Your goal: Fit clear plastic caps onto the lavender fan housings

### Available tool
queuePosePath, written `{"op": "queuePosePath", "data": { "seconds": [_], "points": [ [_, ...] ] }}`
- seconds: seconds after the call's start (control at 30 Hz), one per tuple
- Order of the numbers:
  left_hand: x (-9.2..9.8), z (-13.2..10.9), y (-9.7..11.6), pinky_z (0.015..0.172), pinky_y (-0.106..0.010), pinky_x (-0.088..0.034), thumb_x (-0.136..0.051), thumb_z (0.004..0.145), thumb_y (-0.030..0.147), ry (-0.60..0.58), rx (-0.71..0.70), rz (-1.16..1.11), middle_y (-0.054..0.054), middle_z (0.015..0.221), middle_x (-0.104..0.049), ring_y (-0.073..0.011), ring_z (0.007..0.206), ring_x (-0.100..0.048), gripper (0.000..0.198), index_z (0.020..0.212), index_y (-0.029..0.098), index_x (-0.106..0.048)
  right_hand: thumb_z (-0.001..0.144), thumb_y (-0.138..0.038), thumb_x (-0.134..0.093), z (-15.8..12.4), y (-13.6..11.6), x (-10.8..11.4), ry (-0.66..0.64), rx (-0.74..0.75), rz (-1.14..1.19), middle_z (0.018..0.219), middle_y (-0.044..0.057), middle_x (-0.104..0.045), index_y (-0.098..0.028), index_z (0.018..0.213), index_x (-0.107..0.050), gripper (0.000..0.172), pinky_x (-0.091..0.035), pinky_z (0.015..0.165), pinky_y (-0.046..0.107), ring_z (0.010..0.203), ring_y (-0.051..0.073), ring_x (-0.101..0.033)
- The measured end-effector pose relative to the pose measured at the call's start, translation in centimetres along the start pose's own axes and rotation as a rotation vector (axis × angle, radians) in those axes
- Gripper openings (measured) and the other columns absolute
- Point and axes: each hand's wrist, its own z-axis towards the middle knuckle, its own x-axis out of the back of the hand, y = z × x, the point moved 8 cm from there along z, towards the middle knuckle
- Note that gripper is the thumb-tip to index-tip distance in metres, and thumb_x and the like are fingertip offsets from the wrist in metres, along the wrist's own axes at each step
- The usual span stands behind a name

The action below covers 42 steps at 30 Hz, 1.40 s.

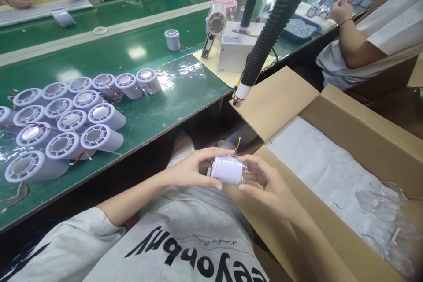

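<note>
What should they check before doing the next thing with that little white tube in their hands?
1. Firm hold: the left hand and right hand both grip the white tube: ok.
2. The orange wire sticks up free of the fingers: ok.
3. The cardboard box has its flaps open: ok.
4. The black hose hangs apart from both hands: ok.
5. No damage on the tube's hidden side: cannot tell.

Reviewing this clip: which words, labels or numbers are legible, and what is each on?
"eeyonbuy": black letters, upside down to the camera, on the grey T-shirt; start cut off by the frame edge.
Thin script line on that shirt: too small to read.
Label on the white box-shaped machine: blurred.
White plastic cylinder in left hand and right hand: no text visible.
</note>
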Motion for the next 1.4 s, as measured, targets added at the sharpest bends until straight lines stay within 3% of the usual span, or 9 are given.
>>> {"op": "queuePosePath", "data": {
  "seconds": [0.3,0.47,0.83,1.0,1.17,1.23,1.33,1.4],
  "points": [
    [-0.1,0.0,0.3,0.103,-0.037,-0.048,-0.084,0.068,0.018,-0.032,-0.051,0.054,-0.008,0.141,-0.055,-0.0261,0.131,-0.052,0.076,0.137,0.032,-0.054,0.087,-0.033,-0.072,0.3,1.0,-0.6,-0.021,-0.153,0.268,0.116,0.004,-0.065,-0.027,0.119,-0.054,0.037,-0.054,0.085,0.028,0.103,0.019,-0.063],
    [-0.1,-0.1,0.5,0.103,-0.039,-0.049,-0.084,0.067,0.018,-0.034,-0.060,0.056,-0.009,0.140,-0.055,-0.0277,0.130,-0.052,0.075,0.136,0.030,-0.056,0.089,-0.042,-0.069,0.1,2.0,-0.9,-0.008,-0.218,0.350,0.094,0.000,-0.067,-0.024,0.114,-0.054,0.035,-0.055,0.073,0.024,0.079,0.014,-0.066],
    [-0.1,-0.4,0.4,0.108,-0.042,-0.046,-0.084,0.068,0.018,-0.045,-0.113,0.017,-0.010,0.143,-0.054,-0.0275,0.134,-0.050,0.076,0.136,0.032,-0.055,0.081,-0.070,-0.064,0.4,3.6,-2.5,0.003,-0.393,0.517,0.068,0.001,-0.067,-0.018,0.089,-0.052,0.054,-0.053,0.046,0.017,0.053,0.013,-0.066],
    [-0.1,-0.4,0.6,0.110,-0.043,-0.043,-0.084,0.068,0.019,-0.053,-0.165,0.033,-0.008,0.147,-0.050,-0.0279,0.139,-0.044,0.074,0.135,0.034,-0.056,0.081,-0.076,-0.057,0.1,4.1,-3.5,-0.062,-0.483,0.590,0.064,0.005,-0.068,-0.014,0.091,-0.059,0.063,-0.051,0.041,0.016,0.046,0.012,-0.063],
    [0.0,-0.4,0.8,0.111,-0.044,-0.040,-0.085,0.068,0.024,-0.026,-0.143,0.116,-0.009,0.144,-0.054,-0.0289,0.136,-0.046,0.071,0.133,0.031,-0.058,0.091,-0.074,-0.039,-0.2,4.6,-4.3,-0.138,-0.594,0.658,0.058,0.004,-0.063,-0.012,0.080,-0.065,0.067,-0.045,0.036,0.012,0.042,0.009,-0.059],
    [0.0,-0.4,0.8,0.107,-0.042,-0.045,-0.084,0.069,0.025,-0.017,-0.091,0.113,-0.010,0.138,-0.056,-0.0286,0.131,-0.051,0.068,0.132,0.028,-0.059,0.094,-0.073,-0.031,-0.4,5.0,-4.5,-0.153,-0.639,0.641,0.054,0.003,-0.060,-0.013,0.078,-0.064,0.070,-0.040,0.033,0.012,0.038,0.009,-0.055],
    [-0.1,-0.4,0.5,0.095,-0.036,-0.053,-0.081,0.073,0.025,0.005,0.021,0.015,-0.011,0.133,-0.058,-0.0259,0.119,-0.059,0.063,0.132,0.025,-0.058,0.092,-0.077,-0.026,-0.3,5.5,-4.1,-0.111,-0.588,0.503,0.054,0.003,-0.059,-0.015,0.081,-0.061,0.072,-0.039,0.033,0.017,0.038,0.011,-0.054],
    [-0.1,-0.6,0.2,0.091,-0.033,-0.054,-0.079,0.074,0.025,0.035,0.095,-0.066,-0.010,0.130,-0.059,-0.0232,0.112,-0.063,0.062,0.132,0.025,-0.056,0.096,-0.069,-0.034,0.3,4.7,-2.3,0.047,-0.376,0.287,0.070,0.006,-0.067,-0.016,0.094,-0.059,0.059,-0.052,0.046,0.024,0.053,0.016,-0.064]
  ]
}}
